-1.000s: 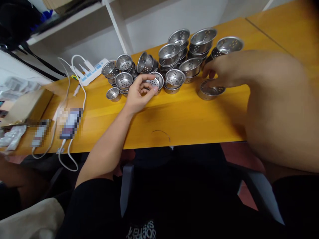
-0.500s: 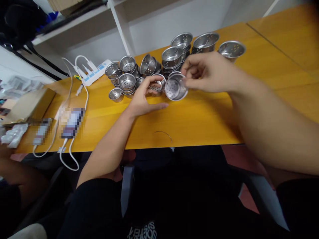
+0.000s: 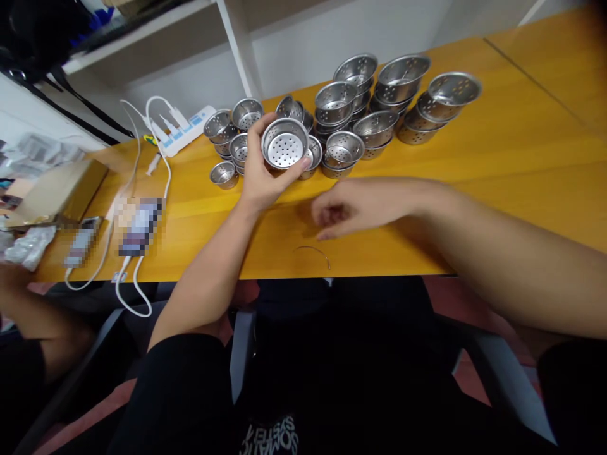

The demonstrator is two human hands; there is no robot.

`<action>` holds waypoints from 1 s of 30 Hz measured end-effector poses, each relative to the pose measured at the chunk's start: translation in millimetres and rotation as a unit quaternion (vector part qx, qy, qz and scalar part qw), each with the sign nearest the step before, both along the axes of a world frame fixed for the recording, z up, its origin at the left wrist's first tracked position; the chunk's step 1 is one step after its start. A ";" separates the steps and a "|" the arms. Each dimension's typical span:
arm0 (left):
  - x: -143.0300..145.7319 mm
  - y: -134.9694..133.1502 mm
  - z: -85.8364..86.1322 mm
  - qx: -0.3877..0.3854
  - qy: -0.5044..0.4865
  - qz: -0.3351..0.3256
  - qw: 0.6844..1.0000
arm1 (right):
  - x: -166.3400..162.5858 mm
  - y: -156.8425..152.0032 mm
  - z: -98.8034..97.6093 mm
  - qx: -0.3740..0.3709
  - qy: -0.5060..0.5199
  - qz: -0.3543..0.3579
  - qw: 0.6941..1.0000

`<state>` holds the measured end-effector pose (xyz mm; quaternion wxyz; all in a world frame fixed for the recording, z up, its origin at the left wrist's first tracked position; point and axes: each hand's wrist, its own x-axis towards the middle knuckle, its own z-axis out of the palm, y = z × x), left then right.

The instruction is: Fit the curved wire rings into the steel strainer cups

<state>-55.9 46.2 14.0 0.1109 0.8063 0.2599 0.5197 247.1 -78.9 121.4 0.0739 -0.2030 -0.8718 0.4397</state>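
Note:
My left hand [image 3: 263, 174] grips a perforated metal strainer cup [image 3: 285, 146] by its sides, thumb at the front. The cup is tipped so its holed base faces me, in front of the stacked cups. My right hand [image 3: 339, 208] is over the table to the right, slightly blurred. Its fingers are loosely curled with the thumb apart, and I see nothing in them. A thin curved wire [image 3: 315, 251] lies on the table just below that hand. Beyond both hands stand several stacks of similar strainer cups [image 3: 345, 148], some hidden behind my left hand.
A white power strip [image 3: 187, 133] with cables stands at the back left of the yellow table [image 3: 512, 158]. Two phones [image 3: 141, 227] lie on charging cables. Farther left are a cardboard box [image 3: 61, 196], plastic bags and another person's arm [image 3: 42, 316].
The strainer cup has passed from my right hand to my left, which now grips it. My right hand has let go and moved down towards me. The view shifted slightly.

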 end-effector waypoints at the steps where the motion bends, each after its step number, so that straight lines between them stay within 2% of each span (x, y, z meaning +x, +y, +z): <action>1: -0.9 0.5 0.1 -0.003 0.003 0.007 1.000 | -8.0 -6.4 -0.3 0.004 -0.055 0.011 0.998; 5: -1.2 0.3 -0.4 -0.008 0.001 0.009 1.000 | -32.9 -22.0 1.5 0.088 -0.188 0.000 0.978; 10: 0.1 -0.2 -1.5 -0.004 -0.009 0.000 1.000 | -20.2 -8.1 8.4 0.188 -0.264 -0.068 0.943; 15: -1.3 -2.5 -0.9 -0.018 -0.006 -0.025 1.000 | 1.3 7.4 9.1 0.193 -0.355 -0.119 0.907; 21: -1.9 -3.6 -1.8 -0.039 -0.014 -0.022 0.999 | -9.7 -8.5 21.3 0.247 -0.406 -0.103 0.874; 25: -4.6 -3.9 -0.6 -0.020 -0.015 -0.012 1.000 | -14.7 -9.5 17.7 0.269 -0.378 -0.080 0.883; 30: -9.0 -2.5 -1.6 -0.011 0.008 0.017 1.000 | -5.7 10.3 -4.0 0.255 -0.231 -0.108 0.933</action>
